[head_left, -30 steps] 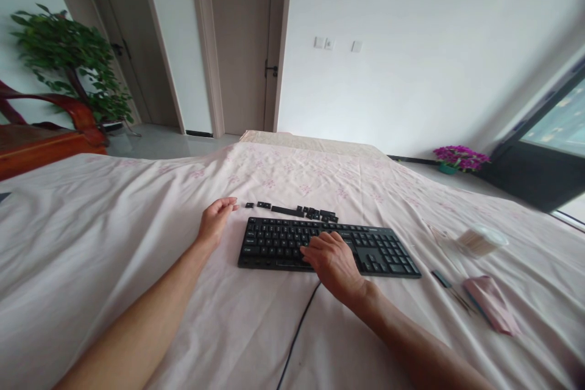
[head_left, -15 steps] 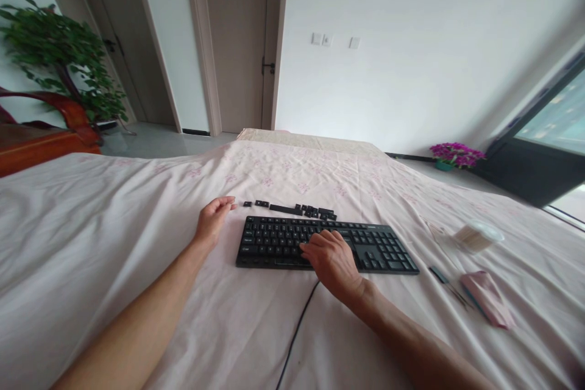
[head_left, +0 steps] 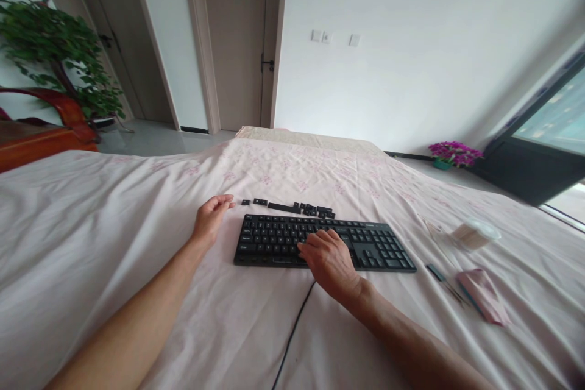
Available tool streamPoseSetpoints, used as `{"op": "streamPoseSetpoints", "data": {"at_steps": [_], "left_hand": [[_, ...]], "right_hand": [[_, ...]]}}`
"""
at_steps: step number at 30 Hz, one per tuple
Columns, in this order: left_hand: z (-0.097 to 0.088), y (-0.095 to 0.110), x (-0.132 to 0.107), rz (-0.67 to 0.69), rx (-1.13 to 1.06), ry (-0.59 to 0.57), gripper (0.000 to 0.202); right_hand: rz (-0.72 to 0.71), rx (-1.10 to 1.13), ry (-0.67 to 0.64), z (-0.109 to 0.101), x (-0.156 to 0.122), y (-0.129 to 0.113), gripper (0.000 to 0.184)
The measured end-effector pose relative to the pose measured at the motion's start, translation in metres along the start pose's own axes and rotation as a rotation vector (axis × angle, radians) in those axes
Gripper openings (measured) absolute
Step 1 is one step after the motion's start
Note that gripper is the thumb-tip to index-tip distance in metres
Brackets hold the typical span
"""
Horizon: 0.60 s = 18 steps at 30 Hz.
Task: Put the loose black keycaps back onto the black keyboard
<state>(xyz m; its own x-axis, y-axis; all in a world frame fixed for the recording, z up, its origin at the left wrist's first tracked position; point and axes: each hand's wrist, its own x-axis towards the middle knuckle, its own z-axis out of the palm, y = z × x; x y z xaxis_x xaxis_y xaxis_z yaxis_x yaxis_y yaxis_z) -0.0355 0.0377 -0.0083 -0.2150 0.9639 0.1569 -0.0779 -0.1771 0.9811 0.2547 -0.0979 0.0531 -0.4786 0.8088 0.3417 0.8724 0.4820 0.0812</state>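
A black keyboard (head_left: pixel 379 247) lies on a pale pink sheet (head_left: pixel 91 225), its cable (head_left: pixel 292 332) running toward me. My right hand (head_left: pixel 329 259) rests palm down on the keys near the middle, fingers bent over them. My left hand (head_left: pixel 211 217) lies on the sheet just left of the keyboard's far corner, fingers loosely curled, fingertips close to a small loose keycap (head_left: pixel 245 202). A row of several removed black keycaps (head_left: pixel 297 208) lies along the keyboard's far edge.
Right of the keyboard lie a round container of cotton swabs (head_left: pixel 473 234), a small tool (head_left: pixel 439 274) and a pink cloth (head_left: pixel 484 303). A wooden chair (head_left: pixel 41 134) and a green plant (head_left: pixel 55 55) stand at the left, purple flowers (head_left: pixel 453 154) at the right.
Both hands stay where they were. Only the view shifts slightly as my head moves.
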Motion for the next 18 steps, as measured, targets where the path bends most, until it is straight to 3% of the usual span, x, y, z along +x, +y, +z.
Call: {"op": "streamPoseSetpoints", "data": {"at_steps": [11, 18], "left_hand": [[0.0, 0.0, -0.001, -0.001, 0.024, -0.009, 0.032], [0.0, 0.001, -0.002, -0.005, 0.009, -0.007, 0.033]], "right_hand": [[-0.007, -0.03, -0.023, -0.001, -0.005, -0.005, 0.008], [0.018, -0.096, -0.101, -0.01, -0.014, -0.017, 0.033]]}}
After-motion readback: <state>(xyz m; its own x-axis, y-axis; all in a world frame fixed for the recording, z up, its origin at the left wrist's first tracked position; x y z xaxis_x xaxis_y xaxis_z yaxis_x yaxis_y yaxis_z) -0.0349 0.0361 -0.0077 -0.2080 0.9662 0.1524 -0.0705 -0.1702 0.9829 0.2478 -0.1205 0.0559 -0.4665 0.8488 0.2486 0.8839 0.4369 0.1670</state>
